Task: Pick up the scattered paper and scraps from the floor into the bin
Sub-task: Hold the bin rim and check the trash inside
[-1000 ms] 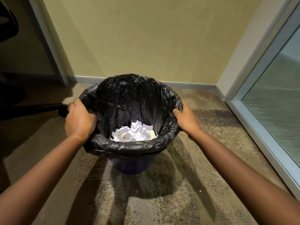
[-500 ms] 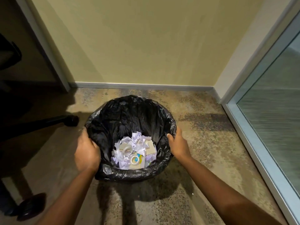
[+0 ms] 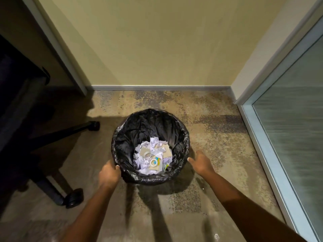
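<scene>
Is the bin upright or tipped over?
Upright: the bin stands on the floor, mouth up, paper scraps settled at its bottom.

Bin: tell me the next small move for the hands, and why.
Probably let the left hand release the bin rim. The bin stands upright on the floor, paper scraps lie inside, and the right hand is open beside the rim, so only the left grips it.

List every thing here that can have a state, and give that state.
bin: upright on the floor, partly filled.
bin liner: folded over the rim, open.
paper scraps: crumpled, inside the bin.
tape rolls: lying flat on the scraps.
left hand: grips the near rim.
right hand: open, beside the rim; contact unclear.
</scene>
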`<state>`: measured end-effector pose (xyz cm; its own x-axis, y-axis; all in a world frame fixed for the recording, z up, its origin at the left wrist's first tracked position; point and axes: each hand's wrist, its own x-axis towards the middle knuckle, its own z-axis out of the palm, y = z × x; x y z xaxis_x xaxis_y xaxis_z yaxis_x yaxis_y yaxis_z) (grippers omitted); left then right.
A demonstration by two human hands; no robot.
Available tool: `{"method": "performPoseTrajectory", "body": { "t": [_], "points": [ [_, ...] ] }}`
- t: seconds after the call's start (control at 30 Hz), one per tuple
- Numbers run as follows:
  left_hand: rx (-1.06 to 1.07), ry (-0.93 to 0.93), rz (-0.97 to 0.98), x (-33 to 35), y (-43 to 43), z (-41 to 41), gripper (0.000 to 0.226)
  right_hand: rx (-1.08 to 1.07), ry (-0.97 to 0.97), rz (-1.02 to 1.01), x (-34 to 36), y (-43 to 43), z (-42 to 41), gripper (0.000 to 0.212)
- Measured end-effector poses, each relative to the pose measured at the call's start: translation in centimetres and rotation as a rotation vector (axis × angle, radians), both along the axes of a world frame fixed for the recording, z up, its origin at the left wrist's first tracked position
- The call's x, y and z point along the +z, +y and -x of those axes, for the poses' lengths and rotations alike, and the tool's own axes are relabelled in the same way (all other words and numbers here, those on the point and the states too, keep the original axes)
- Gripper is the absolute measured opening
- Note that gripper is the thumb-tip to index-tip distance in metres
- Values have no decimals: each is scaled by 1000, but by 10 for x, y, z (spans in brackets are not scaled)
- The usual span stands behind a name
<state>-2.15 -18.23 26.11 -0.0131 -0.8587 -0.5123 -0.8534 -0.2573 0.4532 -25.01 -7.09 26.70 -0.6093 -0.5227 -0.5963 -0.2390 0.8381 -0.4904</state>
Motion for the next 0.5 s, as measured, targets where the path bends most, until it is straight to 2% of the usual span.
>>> {"method": "performPoseTrajectory", "body": {
  "t": [0.17,0.37,0.5],
  "points": [
    [169,63,-76,-15,-20,-5,46,-124,-99,-52,-14,-7,2,56],
    [374,317,-127,-46,-46,5,38,-333,-302,71,-48,-28,11,60],
    [436,411,-190,-64,-63,13,38,-458,-353,155,-74,-40,14,47]
  ]
}}
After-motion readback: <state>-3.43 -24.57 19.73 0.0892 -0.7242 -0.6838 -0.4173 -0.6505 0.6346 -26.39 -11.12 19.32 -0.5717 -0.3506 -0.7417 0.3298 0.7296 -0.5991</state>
